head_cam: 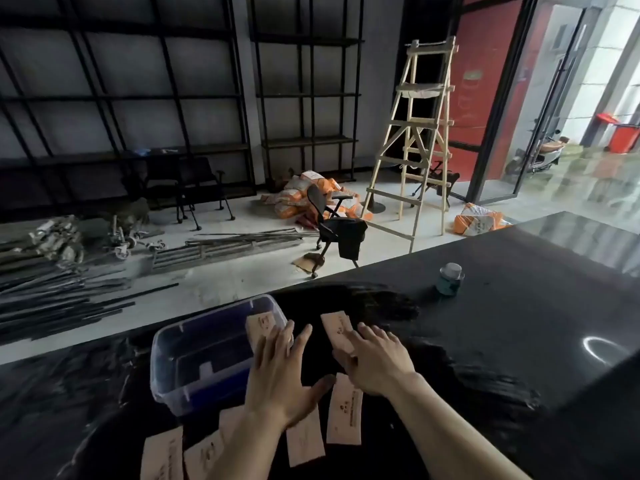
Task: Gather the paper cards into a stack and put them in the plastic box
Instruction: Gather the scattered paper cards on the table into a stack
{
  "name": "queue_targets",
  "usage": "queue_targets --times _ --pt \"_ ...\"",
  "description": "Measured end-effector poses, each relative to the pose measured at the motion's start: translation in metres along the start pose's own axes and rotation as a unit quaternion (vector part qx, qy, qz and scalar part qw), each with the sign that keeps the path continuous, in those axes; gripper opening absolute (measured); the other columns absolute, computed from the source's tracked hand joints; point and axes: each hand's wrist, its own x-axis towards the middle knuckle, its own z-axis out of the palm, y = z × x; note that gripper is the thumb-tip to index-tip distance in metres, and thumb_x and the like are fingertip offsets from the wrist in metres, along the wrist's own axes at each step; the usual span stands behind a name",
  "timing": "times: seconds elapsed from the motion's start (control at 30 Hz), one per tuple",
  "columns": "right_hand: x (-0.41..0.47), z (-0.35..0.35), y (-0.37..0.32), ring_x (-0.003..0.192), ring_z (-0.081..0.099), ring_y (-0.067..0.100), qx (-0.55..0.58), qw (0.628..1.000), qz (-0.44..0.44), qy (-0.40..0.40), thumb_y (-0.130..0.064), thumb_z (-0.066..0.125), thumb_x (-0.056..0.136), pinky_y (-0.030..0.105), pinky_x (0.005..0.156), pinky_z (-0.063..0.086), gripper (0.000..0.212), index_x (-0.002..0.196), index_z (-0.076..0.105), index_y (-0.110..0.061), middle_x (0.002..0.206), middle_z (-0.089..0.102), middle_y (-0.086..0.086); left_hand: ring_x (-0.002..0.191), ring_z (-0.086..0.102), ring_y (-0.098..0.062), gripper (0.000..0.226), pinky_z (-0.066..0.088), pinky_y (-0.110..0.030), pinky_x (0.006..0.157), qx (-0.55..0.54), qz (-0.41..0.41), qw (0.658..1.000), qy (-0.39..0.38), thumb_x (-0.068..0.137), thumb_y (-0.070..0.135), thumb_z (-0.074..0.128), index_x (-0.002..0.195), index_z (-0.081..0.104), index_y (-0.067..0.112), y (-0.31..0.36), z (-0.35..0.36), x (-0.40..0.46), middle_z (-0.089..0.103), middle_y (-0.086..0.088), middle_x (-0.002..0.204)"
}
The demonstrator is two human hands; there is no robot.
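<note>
On the near edge of the black table (519, 306) lie 4 loose cards (344, 410). Farther in, the left hand (280, 372) and right hand (375, 362), fingers spread flat, each press a card. The empty plastic box (204, 355) sits left; a jar (449, 279) stands far right.

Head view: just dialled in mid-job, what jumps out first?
Two bare hands, left and right, spread flat over pale paper cards scattered on the black table at bottom centre. Just left of them sits the clear plastic box with a blue base; no cards are visible inside it. Behind, a wooden ladder stands on the floor by the red door.
</note>
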Motion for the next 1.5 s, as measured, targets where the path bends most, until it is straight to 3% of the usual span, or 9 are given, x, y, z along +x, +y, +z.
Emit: queue_targets --times 0.1,0.3,0.53,0.73,0.83,1.03,1.13,1.3,1.5 --pt "-0.011 0.026 0.007 0.147 0.037 0.028 0.011 1.000 -0.015 -0.013 -0.048 0.035 0.106 0.045 0.118 0.032 0.053 0.154 0.040 -0.027 0.162 0.041 0.003 0.159 0.000 -0.022 0.098 -0.005 -0.041 0.124 -0.004 -0.004 1.000 -0.009 0.078 0.085 0.036 0.160 0.008 0.040 0.006 0.032 -0.016 0.007 0.003 0.173" --pt "-0.029 0.067 0.020 0.158 0.017 0.025 0.025 0.996 -0.039 -0.073 -0.020 0.052 0.099 0.042 0.122 0.025 0.065 0.161 0.031 -0.024 0.173 0.020 0.001 0.159 0.008 -0.021 0.103 0.007 -0.042 0.127 -0.017 -0.010 0.998 -0.067 0.073 0.088 0.035 0.158 0.027 0.030 0.018 0.075 -0.045 0.015 0.001 0.172" --pt "-0.039 0.080 0.030 0.152 0.028 0.019 0.044 0.997 -0.065 -0.001 -0.028 0.057 0.095 0.031 0.117 0.029 0.053 0.147 0.050 -0.019 0.161 0.039 -0.002 0.157 0.007 -0.015 0.082 0.004 -0.042 0.129 -0.078 -0.064 0.993 -0.055 0.074 0.073 0.056 0.145 0.045 0.034 0.039 0.075 -0.053 0.021 0.008 0.169" --pt "-0.042 0.084 0.043 0.160 0.002 0.020 0.032 0.981 -0.158 0.110 -0.032 0.060 0.099 0.038 0.129 0.011 0.077 0.164 0.021 -0.026 0.173 0.011 -0.003 0.156 0.002 -0.008 0.062 0.002 -0.040 0.128 -0.176 -0.044 0.982 -0.050 0.085 0.055 0.066 0.139 0.037 0.045 0.034 0.076 -0.046 0.029 0.015 0.162" --pt "-0.047 0.086 0.049 0.158 0.016 0.021 0.010 0.970 -0.210 0.122 -0.030 0.063 0.099 0.041 0.128 0.020 0.064 0.158 0.038 -0.028 0.167 0.034 -0.002 0.154 0.009 -0.005 0.058 0.004 -0.037 0.126 -0.168 0.011 0.986 -0.016 0.085 0.061 0.062 0.136 0.033 0.058 0.023 0.073 -0.051 0.029 0.023 0.159" --pt "-0.049 0.088 0.044 0.153 0.031 0.029 0.018 0.968 -0.200 0.152 -0.020 0.074 0.094 0.045 0.115 0.045 0.065 0.154 0.048 -0.019 0.158 0.050 0.006 0.141 0.031 -0.011 0.095 0.024 -0.039 0.118 -0.085 -0.103 0.988 -0.080 0.066 0.081 0.057 0.149 0.025 0.048 -0.021 0.047 -0.070 0.040 0.020 0.152" --pt "-0.049 0.088 0.041 0.153 0.033 0.030 0.008 0.969 -0.197 0.150 -0.021 0.074 0.094 0.046 0.115 0.045 0.067 0.155 0.046 -0.019 0.158 0.050 0.006 0.131 0.046 -0.012 0.085 0.032 -0.041 0.112 -0.097 -0.142 0.981 -0.085 0.071 0.061 0.068 0.146 0.031 0.047 -0.025 0.035 -0.067 0.055 0.021 0.135" --pt "-0.049 0.090 0.034 0.149 0.040 0.031 0.001 0.966 -0.204 0.159 -0.031 0.076 0.093 0.050 0.116 0.043 0.069 0.154 0.047 -0.016 0.156 0.052 0.008 0.099 0.070 -0.008 0.052 0.062 -0.030 0.087 -0.316 -0.192 0.928 -0.036 0.090 0.009 0.075 0.119 0.052 0.046 -0.026 0.032 -0.053 0.071 0.008 0.114" --pt "-0.054 0.096 0.022 0.152 0.032 0.022 0.123 0.970 -0.141 0.156 -0.036 0.082 0.085 0.038 0.115 0.044 0.099 0.163 0.024 -0.014 0.166 0.036 0.004 0.102 0.061 0.008 0.052 0.055 -0.014 0.086 -0.285 -0.096 0.953 0.025 0.094 0.004 0.066 0.104 0.058 0.055 -0.014 0.027 -0.041 0.061 0.024 0.112"
